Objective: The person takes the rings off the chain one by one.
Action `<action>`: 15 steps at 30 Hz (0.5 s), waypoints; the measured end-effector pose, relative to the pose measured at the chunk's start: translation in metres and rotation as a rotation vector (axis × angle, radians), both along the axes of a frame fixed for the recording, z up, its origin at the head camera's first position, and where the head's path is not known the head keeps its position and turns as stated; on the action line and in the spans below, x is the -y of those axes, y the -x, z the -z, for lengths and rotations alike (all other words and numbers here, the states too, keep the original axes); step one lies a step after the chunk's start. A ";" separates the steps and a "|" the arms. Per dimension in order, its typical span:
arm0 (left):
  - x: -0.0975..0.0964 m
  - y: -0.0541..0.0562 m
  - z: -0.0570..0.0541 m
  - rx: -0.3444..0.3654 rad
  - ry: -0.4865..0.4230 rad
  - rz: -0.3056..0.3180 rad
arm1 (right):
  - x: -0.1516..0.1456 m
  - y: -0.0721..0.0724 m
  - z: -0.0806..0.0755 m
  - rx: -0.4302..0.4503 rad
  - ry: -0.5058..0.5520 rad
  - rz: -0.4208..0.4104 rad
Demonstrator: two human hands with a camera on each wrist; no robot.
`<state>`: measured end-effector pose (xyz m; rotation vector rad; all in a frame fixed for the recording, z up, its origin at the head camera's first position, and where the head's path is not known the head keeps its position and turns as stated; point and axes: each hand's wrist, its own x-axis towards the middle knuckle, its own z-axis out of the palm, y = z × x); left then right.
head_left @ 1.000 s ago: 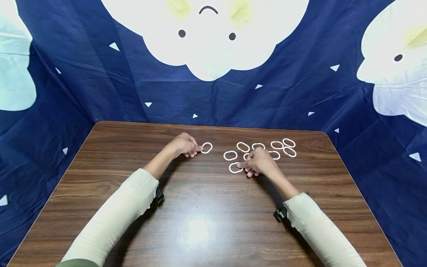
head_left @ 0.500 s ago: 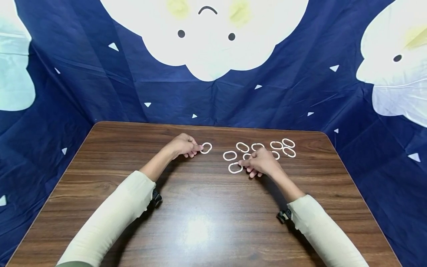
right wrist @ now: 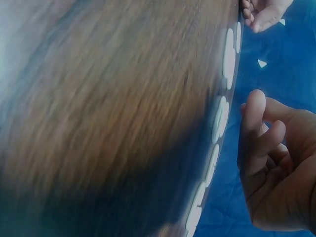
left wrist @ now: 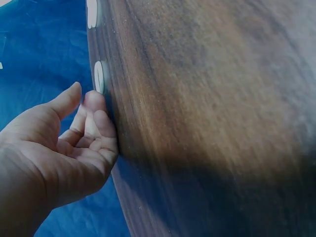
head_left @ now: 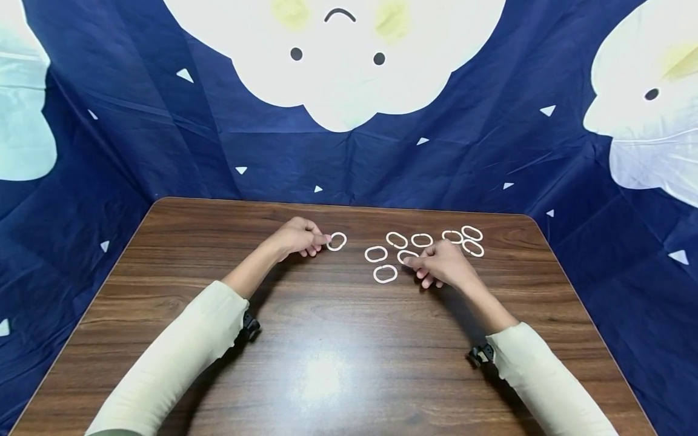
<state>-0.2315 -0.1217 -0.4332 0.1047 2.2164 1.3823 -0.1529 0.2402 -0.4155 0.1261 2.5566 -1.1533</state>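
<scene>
In the head view my left hand (head_left: pixel 299 237) is over the table's far half, its fingertips right at the left side of a single white oval link (head_left: pixel 345 238). The left wrist view shows thumb and forefinger apart, with that link (left wrist: pixel 99 77) flat on the wood just beyond the fingertips. My right hand (head_left: pixel 444 265) hovers with relaxed fingers over a group of similar links. Its fingertips overlap one link (head_left: pixel 400 257) in the head view. Seen from the right wrist, that hand (right wrist: pixel 276 168) holds nothing, and the links (right wrist: pixel 229 59) lie beside it.
Left of the right hand lie two links, one farther back (head_left: pixel 366 254) and one nearer (head_left: pixel 376 275). Several more form the group, including a touching cluster (head_left: pixel 482 250) at the right. Blue cloth (head_left: pixel 283 157) hangs behind the brown wooden table (head_left: pixel 327 315).
My right hand has drawn back to the right from the nearest link, uncovering more of the group. The links stay where they were. The left hand has hardly moved.
</scene>
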 end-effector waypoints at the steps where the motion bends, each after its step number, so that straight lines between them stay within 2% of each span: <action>1: 0.001 -0.001 0.000 -0.011 -0.004 0.001 | -0.002 0.000 -0.001 -0.008 -0.006 -0.005; 10: 0.014 -0.002 0.003 -0.142 0.001 -0.051 | -0.026 -0.003 -0.005 -0.086 -0.030 -0.012; 15: 0.021 -0.002 0.001 -0.208 -0.002 -0.072 | -0.041 -0.004 -0.009 -0.144 -0.053 0.002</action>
